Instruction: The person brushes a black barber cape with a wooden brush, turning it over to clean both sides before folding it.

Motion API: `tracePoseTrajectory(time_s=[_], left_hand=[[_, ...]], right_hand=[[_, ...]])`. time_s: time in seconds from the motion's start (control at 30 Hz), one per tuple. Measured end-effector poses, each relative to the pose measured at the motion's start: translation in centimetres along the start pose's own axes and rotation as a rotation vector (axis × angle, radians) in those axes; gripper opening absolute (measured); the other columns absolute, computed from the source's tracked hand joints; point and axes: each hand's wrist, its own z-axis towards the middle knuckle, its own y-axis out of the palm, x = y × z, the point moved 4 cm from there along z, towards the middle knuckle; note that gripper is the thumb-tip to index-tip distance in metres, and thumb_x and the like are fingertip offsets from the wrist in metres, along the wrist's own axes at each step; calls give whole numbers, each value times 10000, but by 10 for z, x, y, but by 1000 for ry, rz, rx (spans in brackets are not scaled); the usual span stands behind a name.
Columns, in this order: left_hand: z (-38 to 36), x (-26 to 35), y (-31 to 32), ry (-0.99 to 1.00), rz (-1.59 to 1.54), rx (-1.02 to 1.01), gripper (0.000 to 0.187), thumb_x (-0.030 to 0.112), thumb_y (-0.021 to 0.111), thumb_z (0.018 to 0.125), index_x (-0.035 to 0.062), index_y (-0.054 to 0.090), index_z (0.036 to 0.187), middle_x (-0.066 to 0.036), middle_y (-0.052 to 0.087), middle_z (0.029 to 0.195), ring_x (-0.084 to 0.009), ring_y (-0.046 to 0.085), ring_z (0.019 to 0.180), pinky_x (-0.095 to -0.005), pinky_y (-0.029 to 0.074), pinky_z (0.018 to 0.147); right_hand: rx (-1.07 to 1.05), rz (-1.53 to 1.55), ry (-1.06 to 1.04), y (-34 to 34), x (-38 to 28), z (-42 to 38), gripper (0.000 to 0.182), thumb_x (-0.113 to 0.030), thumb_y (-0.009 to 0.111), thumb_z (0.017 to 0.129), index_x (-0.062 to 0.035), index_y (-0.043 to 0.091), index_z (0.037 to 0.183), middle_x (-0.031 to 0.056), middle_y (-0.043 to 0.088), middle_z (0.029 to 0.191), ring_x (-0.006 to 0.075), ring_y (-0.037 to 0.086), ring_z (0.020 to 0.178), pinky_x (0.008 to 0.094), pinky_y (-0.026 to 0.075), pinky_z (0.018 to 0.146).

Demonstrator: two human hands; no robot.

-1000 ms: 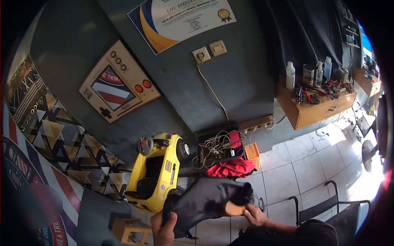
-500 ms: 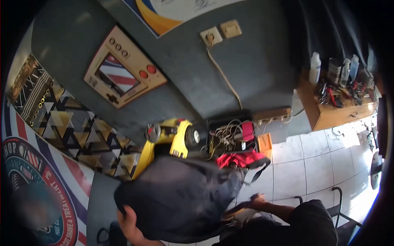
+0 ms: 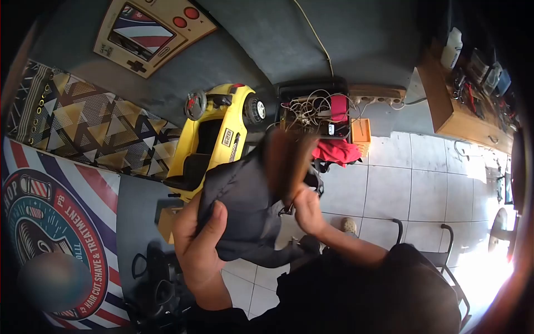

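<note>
A bunched dark grey cloth (image 3: 242, 192), smooth like a barber's cape, hangs in front of me. My left hand (image 3: 203, 239) grips its left side, with the thumb on top and the other fingers partly hidden behind. My right hand (image 3: 308, 209) is closed on the lower end of a brown wooden brush (image 3: 297, 164), smeared by motion. The brush stands upright at the right edge of the cloth and covers part of it. Its bristles cannot be made out clearly.
Beyond the cloth stand a yellow toy car (image 3: 231, 125) and a box of tangled cables (image 3: 314, 111). Red cloth (image 3: 339, 151) lies near an orange basket (image 3: 361, 131). A wooden cabinet (image 3: 439, 111) holds bottles and tools at right. A black-framed chair (image 3: 439, 256) stands lower right.
The dark cloth has gone from spread wide to bunched. My right hand has risen with the brush to the cloth's edge. The view has tilted downward.
</note>
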Motion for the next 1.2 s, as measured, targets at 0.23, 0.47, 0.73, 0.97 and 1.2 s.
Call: tracePoseTrajectory(time_s=[0.23,0.47,0.73,0.97,1.2], left_hand=[[4,22,-23,184,-180,377,287,95,508,859,-73,533,1091,-152,595,1035,-228,595,933,-326,476,839],[-3,2,-23,120,-70,384,274,101,501,870,-58,541,1089,-150,586,1060,-225,592,938,-312,479,829],[-12,-13,28,62,409,142,278,75,602,778,-87,588,1004,-100,593,976,-153,526,886,-264,372,843],[3,-6,24,122,-34,268,312,95,515,848,-76,519,1109,-166,576,1052,-230,578,951,-310,461,840],[6,-10,0,141,7,446,326,123,501,865,-82,503,1118,-173,555,1088,-225,583,959,-319,519,777]], right_hand=[[-1189,-1240,119,-122,219,-144,373,-460,523,810,-118,657,878,122,625,798,244,607,690,348,451,597],[-512,-892,622,-174,138,-144,441,-425,498,825,-15,606,702,181,591,719,318,579,733,415,416,647],[102,-61,-32,-52,-12,-19,305,-268,500,865,4,506,726,105,456,630,229,432,574,335,353,567],[-742,-947,-25,-85,125,-97,601,-651,450,763,-79,632,756,119,587,604,297,587,551,388,467,506],[-672,-1368,733,-205,135,-169,490,-522,480,802,-68,655,746,109,612,641,244,616,631,347,474,562]])
